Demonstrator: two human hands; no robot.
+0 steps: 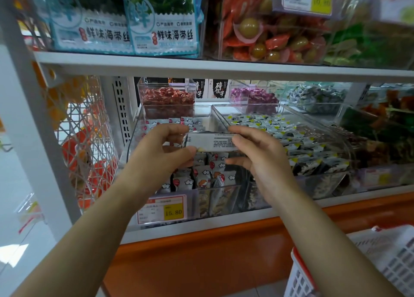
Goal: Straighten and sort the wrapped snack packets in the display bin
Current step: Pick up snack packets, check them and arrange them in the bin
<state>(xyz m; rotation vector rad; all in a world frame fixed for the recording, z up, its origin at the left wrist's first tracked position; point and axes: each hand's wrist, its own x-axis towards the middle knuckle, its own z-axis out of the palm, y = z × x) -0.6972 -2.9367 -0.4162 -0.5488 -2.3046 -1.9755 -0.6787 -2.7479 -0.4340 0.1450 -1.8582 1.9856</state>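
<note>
- Shop shelving in white metal is filling the view, with an orange base (201,252) running below it and a white plastic basket (380,263) standing at the lower right.
- One white snack packet (212,142) is hanging in the air just above the clear display bin (226,195), printed back turned toward the camera.
- The left hand (161,148) is pinching the packet's left end between thumb and fingers.
- The right hand (257,153) is curling over the packet's right end, so the two hands are sitting apart with the packet stretched between them.
- More wrapped snack packets (206,175), white with red and cloud prints, are standing on edge in rows in the bin under the hands.
- Both hands and forearms are covering the middle of the bin, and the small print on the held packet is blurring past reading.
- A price label (162,210) reading 15.80 is hanging on the bin's front.
- A neighbouring bin (324,126) to the right is holding dark packets with yellow corners.
- A small clear box of red wrapped sweets (167,99) is sitting behind.
- Bags of seaweed (163,27) are leaning on the upper shelf (201,66).
</note>
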